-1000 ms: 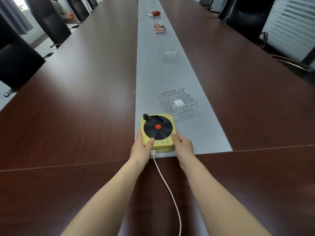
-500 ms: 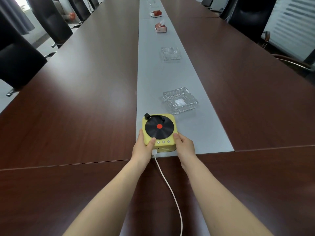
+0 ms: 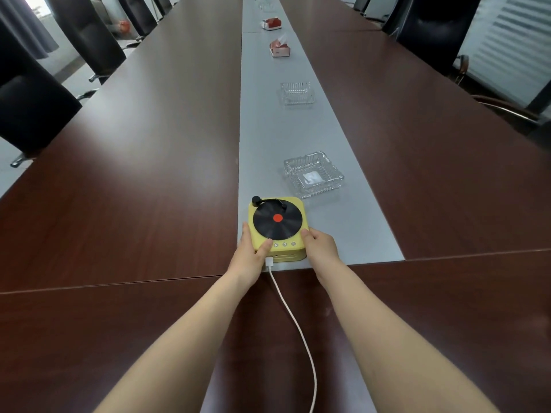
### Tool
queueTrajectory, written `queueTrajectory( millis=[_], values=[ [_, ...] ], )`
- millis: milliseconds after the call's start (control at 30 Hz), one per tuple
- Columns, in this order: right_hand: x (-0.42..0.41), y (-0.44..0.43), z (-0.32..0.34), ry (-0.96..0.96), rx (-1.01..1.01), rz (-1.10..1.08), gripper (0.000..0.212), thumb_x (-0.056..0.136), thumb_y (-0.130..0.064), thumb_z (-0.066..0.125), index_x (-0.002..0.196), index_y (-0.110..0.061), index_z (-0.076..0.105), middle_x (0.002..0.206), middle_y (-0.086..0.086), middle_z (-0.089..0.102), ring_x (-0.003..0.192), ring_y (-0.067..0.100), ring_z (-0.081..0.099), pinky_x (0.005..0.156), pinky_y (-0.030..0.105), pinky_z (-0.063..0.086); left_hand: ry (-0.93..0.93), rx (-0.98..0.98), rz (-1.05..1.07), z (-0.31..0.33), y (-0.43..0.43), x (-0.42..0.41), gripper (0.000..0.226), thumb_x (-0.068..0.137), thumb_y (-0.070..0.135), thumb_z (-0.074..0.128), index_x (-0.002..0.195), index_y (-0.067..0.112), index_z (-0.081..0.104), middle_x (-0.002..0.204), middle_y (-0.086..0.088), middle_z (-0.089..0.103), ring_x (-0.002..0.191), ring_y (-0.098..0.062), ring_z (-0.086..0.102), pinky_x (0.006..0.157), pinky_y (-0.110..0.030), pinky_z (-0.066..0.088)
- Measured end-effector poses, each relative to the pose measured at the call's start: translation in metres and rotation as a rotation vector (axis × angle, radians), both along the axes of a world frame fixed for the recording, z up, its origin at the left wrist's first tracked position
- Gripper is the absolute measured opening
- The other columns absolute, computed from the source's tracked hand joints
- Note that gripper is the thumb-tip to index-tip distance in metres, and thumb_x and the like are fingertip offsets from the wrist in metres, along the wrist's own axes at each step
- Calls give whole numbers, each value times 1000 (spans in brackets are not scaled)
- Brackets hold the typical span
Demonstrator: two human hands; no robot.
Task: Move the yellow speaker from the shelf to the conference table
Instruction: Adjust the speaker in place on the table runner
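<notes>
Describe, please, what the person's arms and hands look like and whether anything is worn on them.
The left hand and right hand are bare: no gloves, no visible rings. The left forearm and right forearm are bare too, with no sleeve, watch or bracelet in view.

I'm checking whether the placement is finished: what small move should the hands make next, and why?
Probably release and draw both hands back: the yellow speaker looks set flat on the table's grey strip, while the left hand and right hand grip its near corners.
</notes>
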State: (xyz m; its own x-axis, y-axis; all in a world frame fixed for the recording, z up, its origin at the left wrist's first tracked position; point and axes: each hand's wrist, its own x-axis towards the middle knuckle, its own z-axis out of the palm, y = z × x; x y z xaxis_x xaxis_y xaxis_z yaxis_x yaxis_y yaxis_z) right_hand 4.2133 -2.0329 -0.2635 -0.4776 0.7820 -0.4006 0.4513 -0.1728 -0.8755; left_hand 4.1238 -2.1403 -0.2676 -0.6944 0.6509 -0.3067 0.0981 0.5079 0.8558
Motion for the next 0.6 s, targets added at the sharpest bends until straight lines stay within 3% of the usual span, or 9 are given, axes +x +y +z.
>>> queueTrajectory(
  millis=[67,167,233,333,467,533,600],
  values=[
    [-3,3,3,-78,0,28,39,99,-21,36,112,7,60,116,25,63,100,35,59,94,43,47,-4,-32,-26,4,0,-1,73,96,32,44,151,15,-1,155,-2,25,140,-21,29,113,-32,25],
    [-3,3,8,-135,-24,54,38,98,-22,37,111,4,61,94,14,55,80,26,49,71,32,41,8,-90,-41,14,-1,-4,63,98,33,39,149,12,11,150,-3,34,135,-23,35,103,-28,30],
    [-1,1,9,-164,-27,76,31,95,-20,39,100,2,61,89,11,47,72,22,40,65,31,35,45,-121,-35,20,-4,-4,53,98,33,38,145,12,24,147,-5,38,133,-24,37,99,-29,31],
    [3,-6,18,-196,-34,96,19,93,-20,42,94,-8,57,92,10,50,80,25,45,72,34,41,54,-139,-41,28,-11,-1,49,98,32,38,142,11,30,144,-9,41,130,-25,42,96,-29,33],
    [10,-17,30,-234,-75,110,35,94,-24,48,120,-2,55,101,8,49,101,31,52,90,41,46,48,-216,-96,39,-24,6,48,98,34,38,139,8,34,139,-10,47,125,-26,46,92,-27,33],
    [16,-23,40,-256,-102,124,36,94,-21,48,123,-1,53,96,8,49,94,27,47,88,39,45,47,-260,-127,46,-34,7,44,97,34,38,134,9,43,135,-11,51,122,-27,49,98,-31,37],
    [24,-29,46,-265,-145,135,35,94,-18,48,124,0,52,96,9,48,92,24,44,90,40,46,36,-255,-137,49,-45,8,35,95,32,41,116,9,56,121,-12,62,111,-26,58,95,-36,44]
  ],
)
